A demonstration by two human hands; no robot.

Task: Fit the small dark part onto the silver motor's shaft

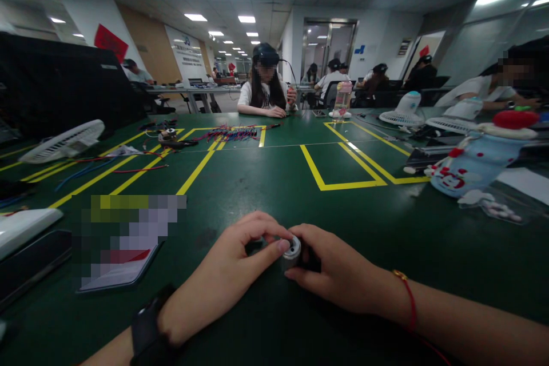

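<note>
A small grey cylinder (291, 260) with a pale, holed top stands between my hands over the green table (240, 177). My right hand (338, 269) is closed round its right side, thumb in front and fingers behind. The thumb and index finger of my left hand (240, 266) come together at the cylinder's top rim. Whether those fingertips pinch something small there is too small to tell. A black band is on my left wrist and a red cord on my right.
A phone-like slab (124, 274) lies at the left. Bundled wires (235, 133) and a white fan (64, 142) are farther back. A blue bottle (476, 160) and a clear bag (497, 206) are at the right. Across the table sits a person (266, 91) in a headset.
</note>
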